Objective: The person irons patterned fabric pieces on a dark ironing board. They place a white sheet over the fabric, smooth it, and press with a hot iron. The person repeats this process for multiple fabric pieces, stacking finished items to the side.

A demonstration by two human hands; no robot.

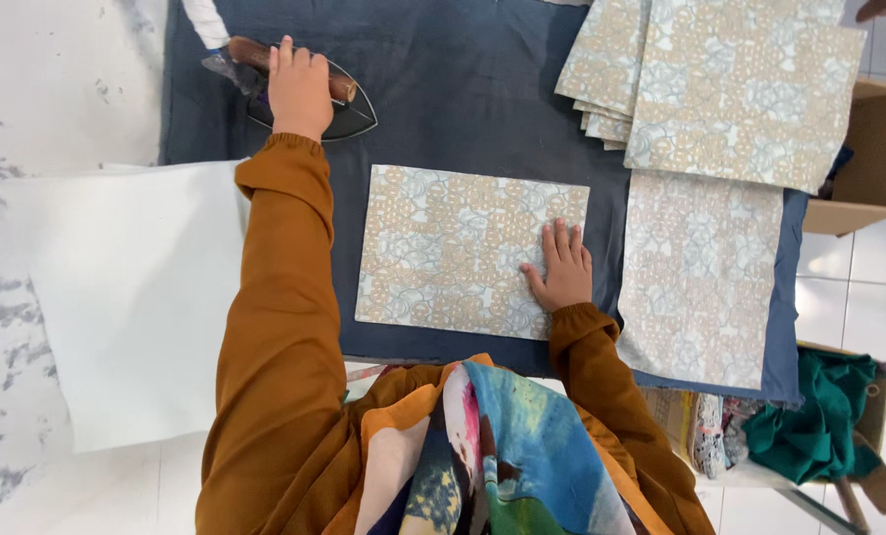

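One patterned cloth (453, 248) under flat right hand (562, 266) (left hand (299, 89) grips iron (309, 94))

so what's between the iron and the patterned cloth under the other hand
Only bare dark blue cover lies between the iron and the patterned cloth, seen in the head view.
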